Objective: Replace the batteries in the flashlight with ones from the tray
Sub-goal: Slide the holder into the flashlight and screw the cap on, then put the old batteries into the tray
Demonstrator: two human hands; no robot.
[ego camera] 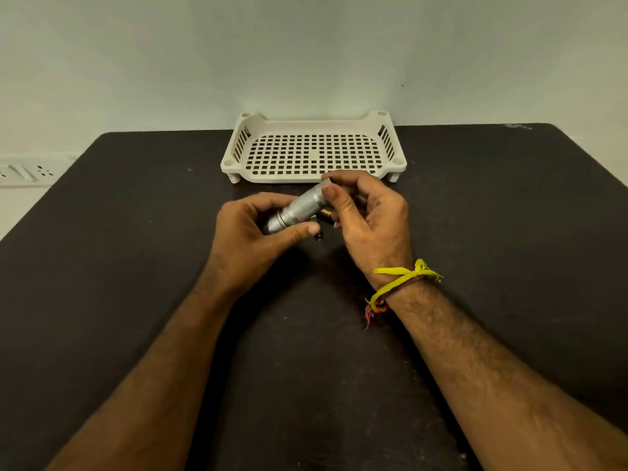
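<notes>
A silver knurled flashlight (299,209) is held above the dark table, tilted with its far end up and to the right. My left hand (251,232) grips its lower, near end. My right hand (370,212) pinches the upper end with thumb and fingers. Under my right fingers a small brownish piece (324,215), perhaps a battery, lies on the table, mostly hidden. A tiny black part (319,236) lies just below the flashlight. The white slotted tray (314,178) stands behind my hands; no batteries show in it.
The dark table (136,266) reaches to the wall behind the tray. A white power strip (27,171) sits off the table's left edge. A yellow thread band (401,280) circles my right wrist.
</notes>
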